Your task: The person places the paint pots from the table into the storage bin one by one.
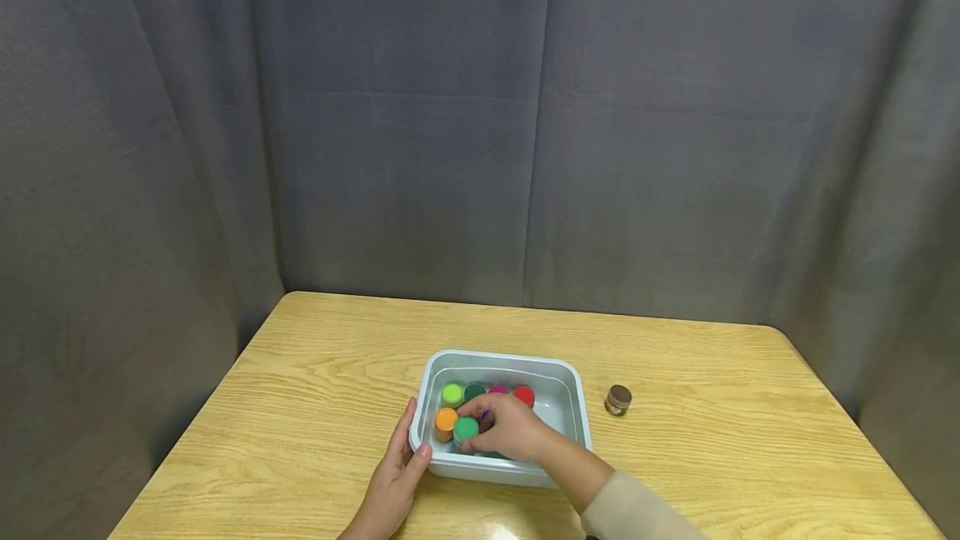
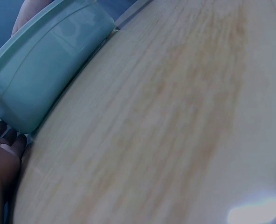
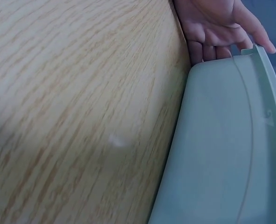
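A pale grey-green plastic tub (image 1: 566,407) rests on the table, holding several small paint jars. My left hand (image 1: 393,473) grips its left end, thumb over the rim; the right wrist view also shows this left hand (image 3: 217,30) with fingers against the tub's outer wall. Inside the tub, my right hand (image 1: 510,427) pinches a green-lidded jar (image 1: 466,429) between thumb and fingers. Beside that jar stands an orange jar (image 1: 446,423). Behind them are a lime jar (image 1: 452,394), a dark green jar (image 1: 474,392), a magenta jar (image 1: 498,390) and a red jar (image 1: 524,395). A purple bit shows under my right fingers.
A brown-lidded jar (image 1: 618,399) stands on the wooden table (image 1: 337,373), to the right of the tub. Grey curtains (image 1: 405,148) hang behind the table and along both sides.
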Action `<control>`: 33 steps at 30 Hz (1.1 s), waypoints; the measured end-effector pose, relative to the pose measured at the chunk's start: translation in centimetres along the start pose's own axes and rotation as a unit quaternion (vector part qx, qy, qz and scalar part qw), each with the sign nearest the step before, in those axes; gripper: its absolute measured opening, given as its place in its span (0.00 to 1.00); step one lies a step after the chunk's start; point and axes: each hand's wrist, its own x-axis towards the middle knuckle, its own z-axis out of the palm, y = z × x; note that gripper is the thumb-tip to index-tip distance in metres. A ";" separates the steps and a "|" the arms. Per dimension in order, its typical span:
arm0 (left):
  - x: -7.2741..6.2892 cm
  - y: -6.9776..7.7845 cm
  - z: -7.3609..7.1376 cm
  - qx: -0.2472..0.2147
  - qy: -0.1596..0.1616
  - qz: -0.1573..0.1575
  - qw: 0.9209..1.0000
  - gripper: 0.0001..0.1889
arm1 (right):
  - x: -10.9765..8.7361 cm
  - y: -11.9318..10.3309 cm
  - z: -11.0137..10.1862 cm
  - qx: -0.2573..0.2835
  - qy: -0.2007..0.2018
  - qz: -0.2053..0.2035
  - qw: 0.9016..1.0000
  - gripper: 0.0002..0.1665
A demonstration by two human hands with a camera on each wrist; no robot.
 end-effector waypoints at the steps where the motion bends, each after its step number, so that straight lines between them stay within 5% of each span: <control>1: 0.0 0.0 0.0 -0.001 0.001 0.000 1.000 0.34 | 0.0 0.0 0.0 0.000 0.000 -0.001 1.000 0.22; 33: 0.0 0.2 0.0 0.000 0.002 -0.006 1.000 0.34 | 0.1 0.3 -0.7 0.020 0.000 -0.014 1.000 0.21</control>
